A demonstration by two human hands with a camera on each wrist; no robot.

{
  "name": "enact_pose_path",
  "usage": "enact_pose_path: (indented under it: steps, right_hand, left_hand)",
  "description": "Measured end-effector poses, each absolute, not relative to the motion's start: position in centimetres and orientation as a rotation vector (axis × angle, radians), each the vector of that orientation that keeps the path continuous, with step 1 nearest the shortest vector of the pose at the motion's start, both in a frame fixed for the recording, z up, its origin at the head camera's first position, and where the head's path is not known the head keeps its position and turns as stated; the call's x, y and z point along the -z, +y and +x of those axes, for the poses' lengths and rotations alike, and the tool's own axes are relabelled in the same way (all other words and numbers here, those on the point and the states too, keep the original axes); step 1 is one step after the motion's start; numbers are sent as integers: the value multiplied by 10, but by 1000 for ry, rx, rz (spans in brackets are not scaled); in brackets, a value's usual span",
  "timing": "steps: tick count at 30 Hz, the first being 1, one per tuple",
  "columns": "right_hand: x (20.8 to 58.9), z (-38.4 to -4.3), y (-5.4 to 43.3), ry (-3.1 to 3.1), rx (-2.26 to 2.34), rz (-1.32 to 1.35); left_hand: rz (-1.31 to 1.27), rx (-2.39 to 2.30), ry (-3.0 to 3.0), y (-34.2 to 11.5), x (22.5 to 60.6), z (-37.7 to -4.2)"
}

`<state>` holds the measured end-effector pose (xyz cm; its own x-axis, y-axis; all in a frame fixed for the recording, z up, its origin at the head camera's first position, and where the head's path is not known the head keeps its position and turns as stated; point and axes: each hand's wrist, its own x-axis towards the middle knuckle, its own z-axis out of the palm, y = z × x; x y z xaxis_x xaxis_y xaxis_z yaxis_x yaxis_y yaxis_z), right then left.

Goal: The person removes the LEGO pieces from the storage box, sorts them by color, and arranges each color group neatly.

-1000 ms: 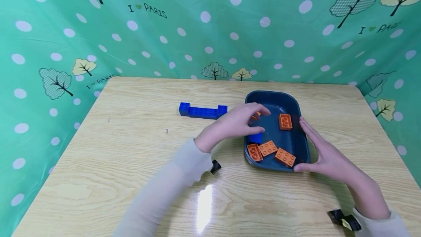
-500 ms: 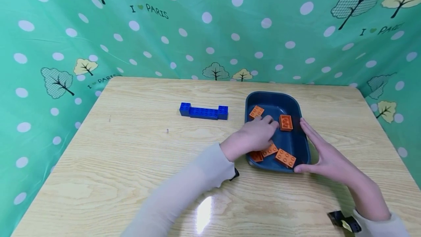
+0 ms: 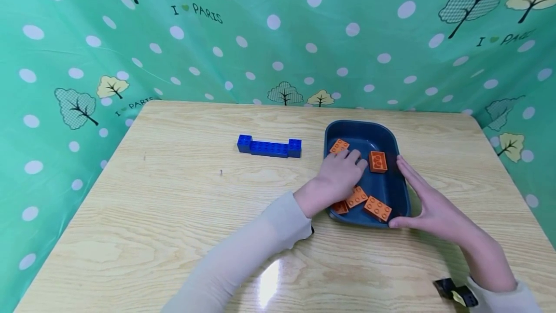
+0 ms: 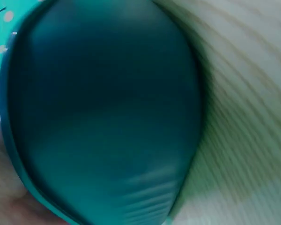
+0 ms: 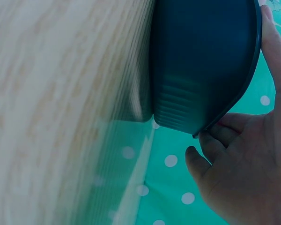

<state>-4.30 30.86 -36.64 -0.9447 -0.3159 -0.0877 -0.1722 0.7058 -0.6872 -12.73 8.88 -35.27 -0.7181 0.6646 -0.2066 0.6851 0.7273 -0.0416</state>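
A dark blue plastic tray point(image 3: 360, 127) holds several orange toy bricks, among them an upturned orange brick point(image 3: 378, 162) and a stud-side-up orange brick point(image 3: 378, 208). My left hand point(image 3: 340, 175) reaches down inside with bent fingers, above the tray's left half. Its fingertips and whatever lies beneath them are hidden. In the left wrist view the tray wall point(image 4: 107, 103) blocks most of this hand. Outside the right wall, my right hand point(image 3: 427, 204) touches the rim with thumb and fingers spread wide. The right wrist view shows its fingers point(image 5: 218, 140) lightly against the rim.
A joined row of blue bricks point(image 3: 269, 148) lies on the wooden table point(image 3: 173, 207), left of the tray. Behind the table hangs a green dotted cloth point(image 3: 278, 38). Black straps sit near both cuffs.
My left hand has moved right and downward into the tray, covering the spot where a blue brick showed earlier. Over the last half second it barely shifts. The right hand stays at the rim.
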Motion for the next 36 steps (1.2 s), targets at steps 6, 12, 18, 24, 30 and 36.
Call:
enact_pose_path:
  steps: [6, 12, 18, 24, 30, 36]
  right_hand:
    - [366, -43, 308, 2710, 1064, -368]
    - [366, -42, 308, 2706, 1076, -379]
    - [367, -42, 309, 2709, 1083, -375]
    - [369, -41, 309, 2711, 1078, -408]
    - [369, -41, 310, 2709, 1080, -407]
    - [370, -41, 310, 2705, 1089, -413]
  left_hand:
    - [1011, 399, 2835, 83, 350, -128]
    - [1062, 237, 2842, 80, 349, -131]
    - [1069, -131, 2821, 73, 346, -134]
    - [1043, -534, 2745, 61, 336, -137]
    - [988, -811, 2681, 44, 327, -143]
    - [877, -975, 2644, 23, 314, -151]
